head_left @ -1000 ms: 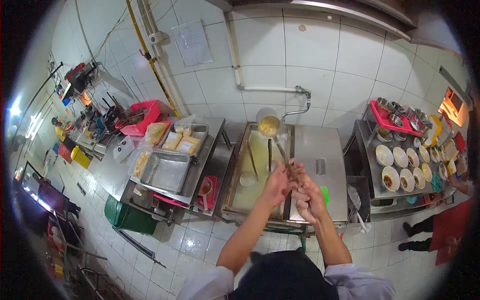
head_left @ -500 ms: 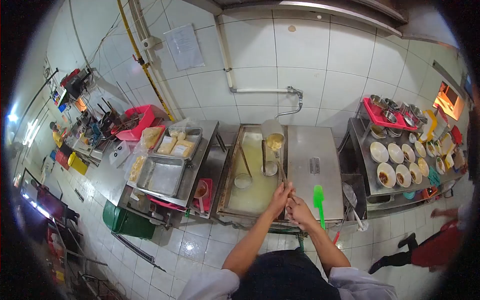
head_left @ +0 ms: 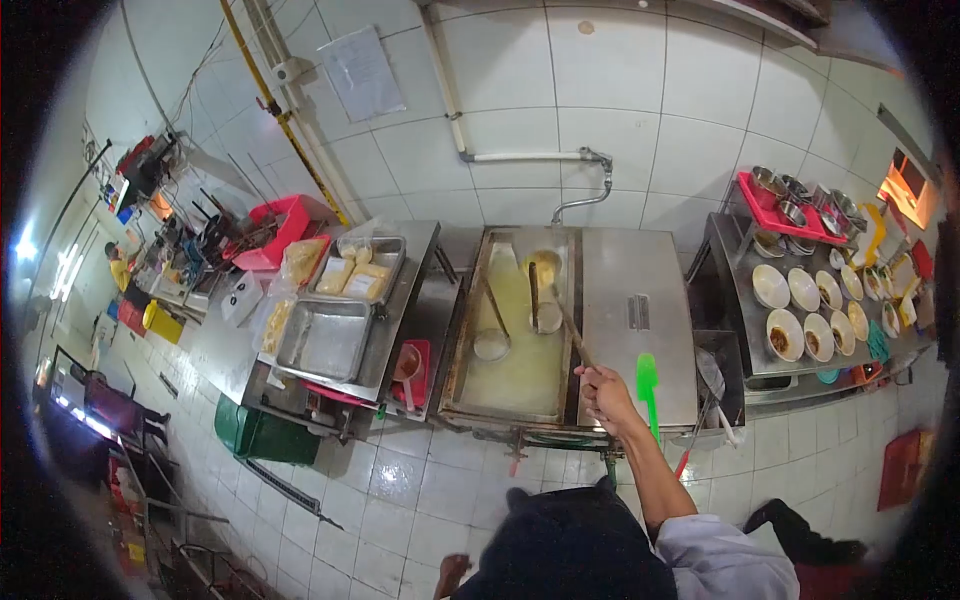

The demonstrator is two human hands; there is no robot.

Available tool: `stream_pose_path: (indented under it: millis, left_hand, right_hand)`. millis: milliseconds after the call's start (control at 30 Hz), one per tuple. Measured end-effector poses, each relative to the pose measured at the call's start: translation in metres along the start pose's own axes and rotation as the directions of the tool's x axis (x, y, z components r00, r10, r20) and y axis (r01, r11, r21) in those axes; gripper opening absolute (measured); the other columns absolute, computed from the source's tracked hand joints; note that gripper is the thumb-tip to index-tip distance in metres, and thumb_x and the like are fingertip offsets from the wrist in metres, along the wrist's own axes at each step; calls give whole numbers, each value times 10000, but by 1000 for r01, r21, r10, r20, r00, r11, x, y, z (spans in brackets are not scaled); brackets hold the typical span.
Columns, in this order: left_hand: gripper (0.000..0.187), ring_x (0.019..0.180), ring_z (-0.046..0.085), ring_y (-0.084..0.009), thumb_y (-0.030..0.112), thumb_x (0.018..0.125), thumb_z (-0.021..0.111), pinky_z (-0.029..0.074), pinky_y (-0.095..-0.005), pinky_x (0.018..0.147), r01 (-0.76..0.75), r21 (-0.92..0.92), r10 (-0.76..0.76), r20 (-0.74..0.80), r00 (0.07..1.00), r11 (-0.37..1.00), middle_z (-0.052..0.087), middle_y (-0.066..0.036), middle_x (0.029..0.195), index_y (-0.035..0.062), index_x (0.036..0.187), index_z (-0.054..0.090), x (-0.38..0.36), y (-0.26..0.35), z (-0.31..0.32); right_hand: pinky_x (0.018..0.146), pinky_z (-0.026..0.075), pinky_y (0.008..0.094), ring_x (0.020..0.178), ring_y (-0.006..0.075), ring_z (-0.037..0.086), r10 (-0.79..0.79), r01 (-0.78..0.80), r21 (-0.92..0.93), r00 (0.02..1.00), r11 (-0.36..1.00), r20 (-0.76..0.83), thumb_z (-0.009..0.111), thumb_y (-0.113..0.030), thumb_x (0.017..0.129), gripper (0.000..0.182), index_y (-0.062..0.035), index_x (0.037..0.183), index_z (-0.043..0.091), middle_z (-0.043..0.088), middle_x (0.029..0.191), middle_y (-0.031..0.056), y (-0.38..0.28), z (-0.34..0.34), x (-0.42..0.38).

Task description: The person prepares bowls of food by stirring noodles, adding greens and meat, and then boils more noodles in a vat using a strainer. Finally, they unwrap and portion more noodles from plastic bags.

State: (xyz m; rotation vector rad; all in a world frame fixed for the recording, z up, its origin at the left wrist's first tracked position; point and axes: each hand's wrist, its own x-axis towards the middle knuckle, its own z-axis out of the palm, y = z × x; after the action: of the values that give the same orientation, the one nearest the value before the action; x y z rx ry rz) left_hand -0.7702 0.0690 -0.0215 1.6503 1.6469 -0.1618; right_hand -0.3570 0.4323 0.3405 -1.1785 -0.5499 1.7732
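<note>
My right hand (head_left: 605, 395) is closed round the long handle of a deep strainer (head_left: 570, 335), over the right edge of the cooking vat (head_left: 452, 395). At the handle's far end, its basket sits low at the vat's back right, with yellowish food (head_left: 545, 266) in it. Two more long-handled strainers (head_left: 491, 345) rest in the cloudy yellow liquid (head_left: 512, 385), one front left and one (head_left: 546, 318) close by the held handle. My left hand (head_left: 452, 575) hangs low beside my dark apron (head_left: 560, 545), away from the vat, its fingers small and dim.
A flat steel cover (head_left: 630, 290) adjoins the vat, with a green spatula (head_left: 648, 385) at its front. Left stands a table with metal trays (head_left: 325, 342) and bagged food (head_left: 367, 281). Right are several bowls (head_left: 770, 287) and a red tray (head_left: 790, 215) of pots. Someone's dark-clad leg (head_left: 800, 535) shows lower right.
The strainer basket went from raised above the vat's back edge to down in the vat. My left hand let go of the handle and dropped to my side. The person at right moved lower.
</note>
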Motion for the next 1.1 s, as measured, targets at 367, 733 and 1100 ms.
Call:
stream_pose_path:
  millis: [367,733,1100]
  left_hand:
    - [243,989,645,-189,197,924,579,493,-305,872,336,-782,-422,104,901,525,695,-73,1066,33,1064,691,-17,80,-53]
    - [245,986,641,-199,199,924,573,493,-312,869,229,-809,-310,62,949,541,690,-84,1065,29,1058,688,2,122,-92]
    - [247,983,637,-210,202,924,567,492,-320,866,156,-766,-183,51,982,623,684,-96,1064,25,1051,684,23,144,-141]
  right_hand:
    - [294,175,192,434,40,248,227,-236,288,972,928,65,406,-147,991,189,-16,1065,519,303,588,-55,24,-16,54]
    - [314,174,223,427,57,246,71,-79,150,996,986,59,408,-147,997,182,-43,1093,521,318,601,-49,-21,12,6]
    - [309,190,223,407,76,299,95,-135,254,982,958,165,413,-126,976,186,-26,1071,539,420,619,-28,42,-13,42]
